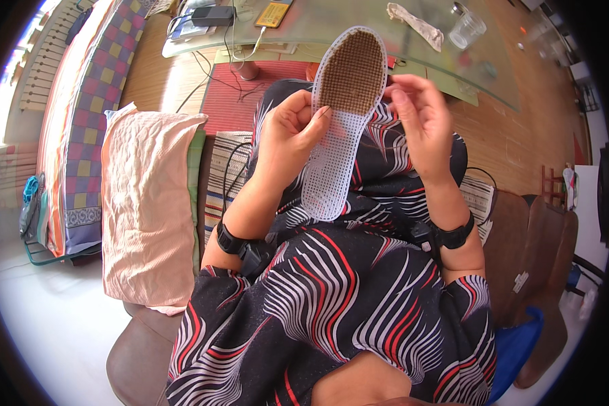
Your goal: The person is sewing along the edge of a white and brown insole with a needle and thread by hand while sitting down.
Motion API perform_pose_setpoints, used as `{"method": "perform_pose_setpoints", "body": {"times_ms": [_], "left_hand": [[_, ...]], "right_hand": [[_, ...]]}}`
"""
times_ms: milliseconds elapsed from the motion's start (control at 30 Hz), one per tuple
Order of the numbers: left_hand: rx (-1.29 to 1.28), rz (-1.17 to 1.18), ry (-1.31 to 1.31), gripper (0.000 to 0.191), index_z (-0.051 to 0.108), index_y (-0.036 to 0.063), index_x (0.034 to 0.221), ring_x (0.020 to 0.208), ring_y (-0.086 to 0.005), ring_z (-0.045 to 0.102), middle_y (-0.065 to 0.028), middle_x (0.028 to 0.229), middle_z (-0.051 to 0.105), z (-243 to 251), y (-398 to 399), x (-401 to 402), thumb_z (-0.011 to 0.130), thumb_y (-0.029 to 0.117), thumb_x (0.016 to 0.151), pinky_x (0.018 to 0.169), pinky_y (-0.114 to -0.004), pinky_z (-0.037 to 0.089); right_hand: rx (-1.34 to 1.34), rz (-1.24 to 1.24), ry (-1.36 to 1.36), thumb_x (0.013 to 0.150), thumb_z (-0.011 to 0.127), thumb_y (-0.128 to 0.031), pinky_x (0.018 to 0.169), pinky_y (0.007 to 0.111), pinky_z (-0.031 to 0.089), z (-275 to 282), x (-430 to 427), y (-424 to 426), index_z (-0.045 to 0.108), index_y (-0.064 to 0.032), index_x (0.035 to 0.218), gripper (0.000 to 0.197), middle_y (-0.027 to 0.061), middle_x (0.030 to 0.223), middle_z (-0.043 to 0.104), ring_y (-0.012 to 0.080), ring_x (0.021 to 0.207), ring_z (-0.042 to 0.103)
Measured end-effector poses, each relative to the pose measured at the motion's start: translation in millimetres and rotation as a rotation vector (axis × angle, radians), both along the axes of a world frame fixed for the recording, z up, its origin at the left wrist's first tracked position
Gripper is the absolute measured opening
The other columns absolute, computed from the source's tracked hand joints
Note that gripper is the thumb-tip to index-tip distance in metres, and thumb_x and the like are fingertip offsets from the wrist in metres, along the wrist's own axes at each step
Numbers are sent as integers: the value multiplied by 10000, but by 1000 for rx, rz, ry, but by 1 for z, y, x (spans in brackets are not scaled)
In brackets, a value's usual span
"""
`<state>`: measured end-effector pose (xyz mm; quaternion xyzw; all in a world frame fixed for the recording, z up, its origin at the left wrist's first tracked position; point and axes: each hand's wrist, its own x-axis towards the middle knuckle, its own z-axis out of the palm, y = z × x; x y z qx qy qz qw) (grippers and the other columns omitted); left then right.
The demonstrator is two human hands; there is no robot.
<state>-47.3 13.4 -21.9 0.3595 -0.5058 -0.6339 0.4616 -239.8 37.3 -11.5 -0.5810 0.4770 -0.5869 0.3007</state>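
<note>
A shoe-insole-shaped sheet of white plastic mesh canvas (330, 170) is held up over the lap. Brown yarn stitching (352, 73) fills its wide upper end, while the lower part is bare mesh. My left hand (289, 139) pinches the left edge, thumb on top beside the border of the stitching. A short dark strand shows by that thumb. On the other side, my right hand (426, 124) is at the right edge with fingers curled and slightly blurred. Whether it grips the edge, a needle or yarn cannot be made out.
Ahead stands a glass table (314, 20) bearing a black box-shaped device (213, 16), a phone (273, 13) on a cable, a fabric pouch (416, 26) and a clear plastic cup (467, 31). A pink cloth (147, 208) covers the left armrest. Cables hang below the table.
</note>
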Motion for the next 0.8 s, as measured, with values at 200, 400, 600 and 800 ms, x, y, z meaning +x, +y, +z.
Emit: {"method": "perform_pose_setpoints", "body": {"times_ms": [200, 400, 600, 800], "left_hand": [[-154, -50, -239, 71, 540, -12, 839, 576, 6, 421, 25, 615, 542, 0, 3, 1, 574, 48, 853, 497, -180, 342], [-222, -50, -385, 82, 537, -8, 831, 549, -14, 412, 7, 571, 499, -4, 0, 5, 591, 53, 828, 480, -198, 342], [-330, 64, -544, 127, 559, -6, 904, 493, -54, 463, -49, 567, 561, 1, -3, 5, 606, 74, 817, 475, -221, 371], [-311, 196, -527, 301, 522, -38, 1150, 633, -17, 519, -4, 698, 607, -14, -20, 30, 569, 28, 861, 579, -183, 423]], "right_hand": [[-471, 174, 787, 682, 625, -60, 639, 311, 494, 20, 15, -9, 609, -40, 881, 201, 57, 834, 555, 230, 765, 587], [-542, 197, 820, 717, 604, -46, 601, 300, 500, 14, 21, -14, 568, -31, 845, 134, 60, 834, 572, 217, 718, 599], [-228, 278, 102, 907, 506, -87, 601, 253, 510, 27, 20, 5, 487, -13, 928, 79, 93, 814, 616, 164, 670, 617], [-39, 347, -713, 949, 462, -131, 777, 335, 545, 51, -47, -2, 526, -21, 1008, 140, -3, 678, 437, 81, 601, 450]]}}
